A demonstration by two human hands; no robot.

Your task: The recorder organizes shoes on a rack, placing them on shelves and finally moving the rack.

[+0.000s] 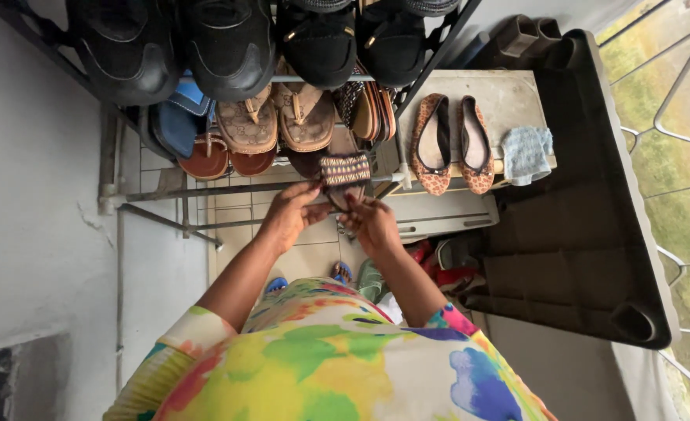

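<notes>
Both my hands grip a flat sandal [345, 173] with a woven patterned strap, held at the front edge of a metal shoe rack [204, 190]. My left hand [290, 212] pinches its left side. My right hand [370, 222] holds its right side from below. The sandal sits level with the rack's middle shelf, beside tan sandals [276, 118] and brown ones [207, 160]. Black shoes [228, 43] fill the top shelf.
A pair of leopard-print flats [454, 144] and a blue cloth [527, 153] lie on a low ledge to the right. A large dark plastic lid or tray [587, 234] leans at the right. White wall on the left, window grille far right.
</notes>
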